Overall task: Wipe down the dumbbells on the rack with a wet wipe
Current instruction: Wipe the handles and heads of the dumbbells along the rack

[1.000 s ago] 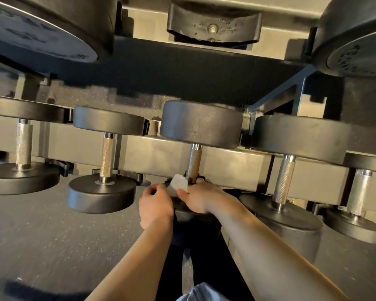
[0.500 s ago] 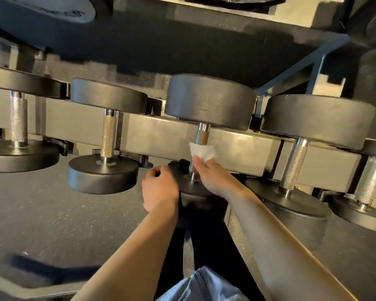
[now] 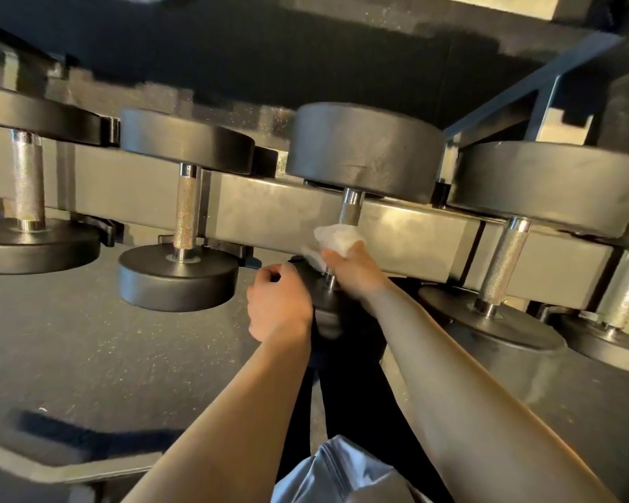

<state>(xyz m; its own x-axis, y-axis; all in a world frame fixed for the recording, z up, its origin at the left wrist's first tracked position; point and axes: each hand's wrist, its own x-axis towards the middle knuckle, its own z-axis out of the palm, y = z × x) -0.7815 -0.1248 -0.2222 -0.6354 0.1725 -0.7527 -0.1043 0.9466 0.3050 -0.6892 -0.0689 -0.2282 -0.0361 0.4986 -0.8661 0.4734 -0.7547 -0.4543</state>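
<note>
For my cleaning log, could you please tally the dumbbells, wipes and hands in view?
Black round-headed dumbbells with knurled steel handles: 5
White crumpled wet wipe: 1
Bare hands: 2
Total: 8

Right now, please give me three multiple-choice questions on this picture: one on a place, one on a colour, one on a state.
1. Where is the crumpled white wet wipe?
A. on the floor
B. around the knurled metal handle of the middle black dumbbell
C. on the grey rack beam

2. What colour are the dumbbell heads?
A. black
B. red
C. yellow

3. What is the left hand doing?
A. holding the wipe
B. lifting a dumbbell
C. curled beside the near head of that dumbbell, holding no wipe

Answers: 1 B, the right hand grips the wipe against the handle. 2 A, every head in view is black. 3 C, only the right hand has the wipe.
</note>
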